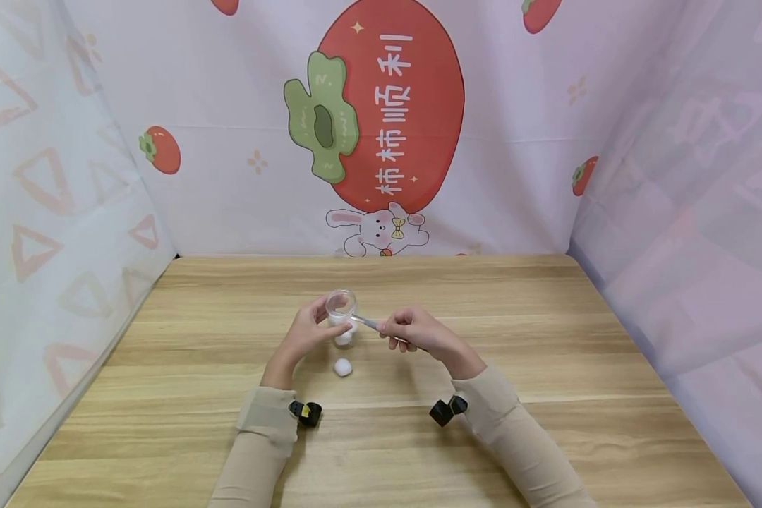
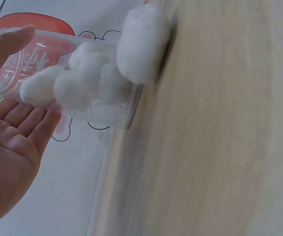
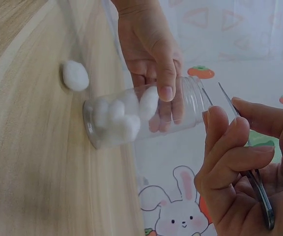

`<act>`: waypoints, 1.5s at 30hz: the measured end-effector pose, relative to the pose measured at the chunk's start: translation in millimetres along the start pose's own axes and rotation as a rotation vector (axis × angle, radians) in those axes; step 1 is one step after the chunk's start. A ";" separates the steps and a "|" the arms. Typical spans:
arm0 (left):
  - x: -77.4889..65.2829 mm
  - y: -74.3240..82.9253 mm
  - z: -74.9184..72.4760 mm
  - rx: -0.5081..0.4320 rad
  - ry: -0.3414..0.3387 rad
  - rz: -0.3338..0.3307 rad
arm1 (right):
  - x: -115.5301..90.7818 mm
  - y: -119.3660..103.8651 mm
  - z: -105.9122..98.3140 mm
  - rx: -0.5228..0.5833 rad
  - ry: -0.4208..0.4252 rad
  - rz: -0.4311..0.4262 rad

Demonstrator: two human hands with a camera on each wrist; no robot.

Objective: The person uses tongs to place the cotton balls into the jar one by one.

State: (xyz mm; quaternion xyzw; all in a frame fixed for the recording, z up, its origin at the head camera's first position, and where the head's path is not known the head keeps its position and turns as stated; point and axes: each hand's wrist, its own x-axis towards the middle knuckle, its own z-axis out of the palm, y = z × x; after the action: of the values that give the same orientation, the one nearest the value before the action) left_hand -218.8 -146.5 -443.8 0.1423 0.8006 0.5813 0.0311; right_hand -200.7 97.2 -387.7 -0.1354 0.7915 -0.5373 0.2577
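My left hand [image 1: 306, 330] grips a clear, open-topped jar [image 1: 341, 303], thumb on the near side and fingers around the far side. Several white cotton balls [image 3: 127, 127] lie in the lower part of the jar, as the right wrist view shows. A pair of metal tweezers [image 3: 260, 194] is pinched in my right hand [image 1: 424, 333]. Its two tips are spread, nothing between them, right at the jar's mouth. One loose cotton ball [image 1: 343, 367] rests on the table in front of the jar; it looms large in the left wrist view.
The wood-grain table [image 1: 521, 310] extends on all sides of the hands. A pale cloth backdrop [image 1: 228, 190] with persimmon and rabbit prints hangs behind its far edge. More cloth hangs along the left and right sides. Each wrist carries a small black camera [image 1: 441, 412].
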 end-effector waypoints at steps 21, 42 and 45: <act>2.2 -0.5 -0.4 0.011 0.001 0.001 | -1.0 16.1 10.4 0.020 -0.050 0.050; -0.2 0.9 -0.8 0.010 0.000 -0.015 | 2.0 29.6 18.7 -0.005 -0.060 0.060; 0.0 0.6 -0.7 0.014 0.002 -0.011 | 3.8 32.1 20.2 -0.027 -0.065 0.059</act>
State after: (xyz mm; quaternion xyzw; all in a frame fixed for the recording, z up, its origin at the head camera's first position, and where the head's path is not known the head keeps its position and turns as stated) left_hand -218.9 -147.0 -443.0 0.1377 0.8055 0.5755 0.0324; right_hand -190.8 92.0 -424.1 -0.1328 0.7935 -0.5142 0.2971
